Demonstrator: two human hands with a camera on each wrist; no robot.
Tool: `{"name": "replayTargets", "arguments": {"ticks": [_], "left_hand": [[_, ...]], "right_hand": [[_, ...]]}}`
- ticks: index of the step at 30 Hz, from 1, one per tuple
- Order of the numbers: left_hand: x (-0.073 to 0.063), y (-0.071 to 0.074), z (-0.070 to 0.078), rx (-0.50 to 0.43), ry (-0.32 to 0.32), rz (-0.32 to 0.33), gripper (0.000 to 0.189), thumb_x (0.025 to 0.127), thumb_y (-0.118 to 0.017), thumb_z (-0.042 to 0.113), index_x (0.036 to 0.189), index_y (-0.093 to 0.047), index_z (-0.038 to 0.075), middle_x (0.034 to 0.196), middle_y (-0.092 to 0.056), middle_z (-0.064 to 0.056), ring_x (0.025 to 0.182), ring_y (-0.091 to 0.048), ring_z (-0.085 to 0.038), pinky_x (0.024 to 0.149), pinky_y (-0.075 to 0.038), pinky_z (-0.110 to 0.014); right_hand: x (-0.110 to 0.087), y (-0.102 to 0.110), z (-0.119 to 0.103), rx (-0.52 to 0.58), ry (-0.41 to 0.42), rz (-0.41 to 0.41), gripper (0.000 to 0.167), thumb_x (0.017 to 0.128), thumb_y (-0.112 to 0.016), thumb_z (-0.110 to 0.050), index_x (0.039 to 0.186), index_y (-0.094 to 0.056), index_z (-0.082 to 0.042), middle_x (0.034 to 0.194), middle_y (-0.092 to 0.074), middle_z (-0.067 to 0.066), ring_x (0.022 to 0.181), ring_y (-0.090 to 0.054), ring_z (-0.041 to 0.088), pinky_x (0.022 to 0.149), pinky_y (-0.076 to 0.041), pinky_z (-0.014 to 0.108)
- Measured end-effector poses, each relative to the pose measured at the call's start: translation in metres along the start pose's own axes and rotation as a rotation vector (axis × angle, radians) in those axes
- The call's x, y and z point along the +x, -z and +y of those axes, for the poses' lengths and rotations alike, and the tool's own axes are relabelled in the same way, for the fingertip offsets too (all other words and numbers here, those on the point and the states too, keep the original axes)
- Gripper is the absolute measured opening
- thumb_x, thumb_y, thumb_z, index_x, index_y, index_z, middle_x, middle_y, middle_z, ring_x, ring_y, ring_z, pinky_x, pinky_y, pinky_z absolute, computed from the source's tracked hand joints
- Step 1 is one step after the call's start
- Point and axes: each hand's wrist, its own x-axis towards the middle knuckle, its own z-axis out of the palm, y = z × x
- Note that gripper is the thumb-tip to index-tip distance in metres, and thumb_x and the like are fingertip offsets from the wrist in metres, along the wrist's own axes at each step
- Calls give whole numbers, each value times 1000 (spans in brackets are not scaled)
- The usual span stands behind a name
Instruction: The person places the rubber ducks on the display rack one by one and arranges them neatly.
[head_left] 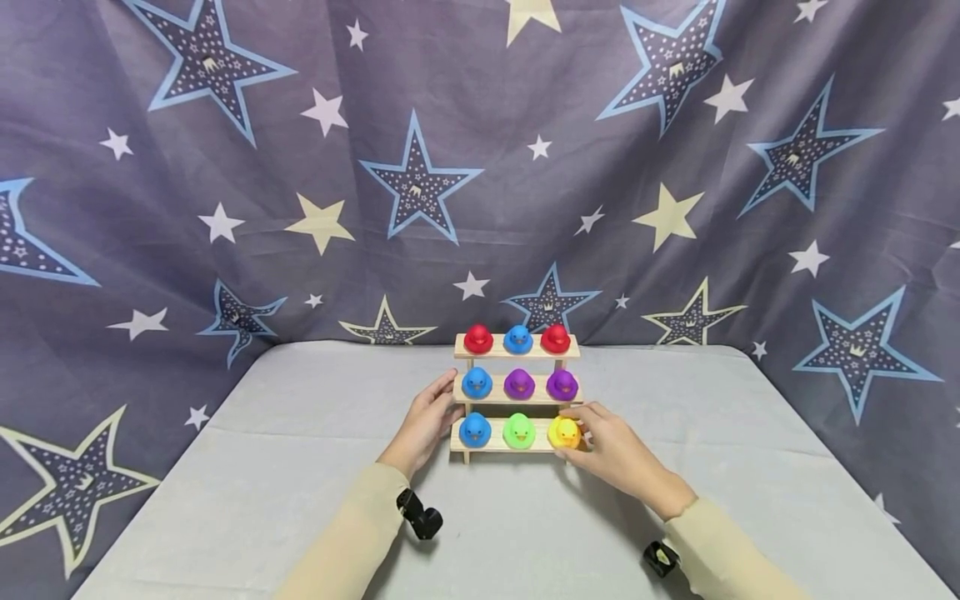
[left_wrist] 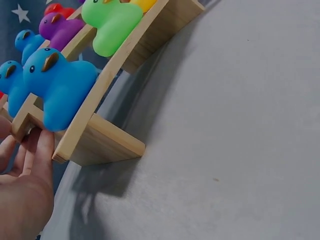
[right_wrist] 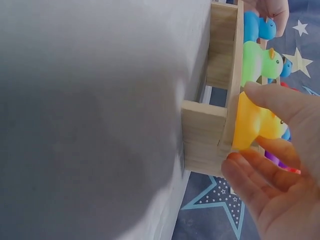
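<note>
A three-tier wooden display shelf (head_left: 497, 443) stands on the table, each tier bearing a row of rubber ducks. My left hand (head_left: 422, 425) holds the shelf's left side; in the left wrist view its fingers curl at the wooden side support (left_wrist: 35, 114), beside a blue duck (left_wrist: 62, 87). At the right end of the bottom tier, my right hand (head_left: 618, 452) pinches a yellow duck (head_left: 564, 433) between thumb and fingers. The duck sits at the tier's surface, next to a green duck (head_left: 519, 431). Another blue duck (head_left: 475, 430) occupies that tier's left end.
Purple ducks (head_left: 520, 384) and a blue duck (head_left: 477, 382) line the middle tier. On top, a blue duck (head_left: 518, 339) sits between two red ducks (head_left: 478, 339). A pale cloth covers the table (head_left: 300, 433); a star-patterned curtain (head_left: 465, 67) hangs behind.
</note>
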Motion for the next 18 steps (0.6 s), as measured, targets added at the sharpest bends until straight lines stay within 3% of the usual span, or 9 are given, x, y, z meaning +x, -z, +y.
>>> {"name": "replayTargets", "arguments": {"ticks": [9,18], "left_hand": [[0,2,1,1,-3,-3,57,100,-43,2,156,-28,-1,152,-37,-22,139,-40,-36,114,-41,-41],[-3,11,4,42,5,15,55,101,-45,5,154,-32,-2,151,-39,-23,137,-41,-38,114,-41,-43]], "right_hand": [[-6,9,9,-7,-17,-16,54,74,-89,-14,123,-67,-2,110,-66,9,91,-65,26,74,-60,34],[-15,22,24,-49,-71,-16,52,78,-87,-17,123,-66,-2,110,-65,12,91,-65,26,73,-61,37]]}}
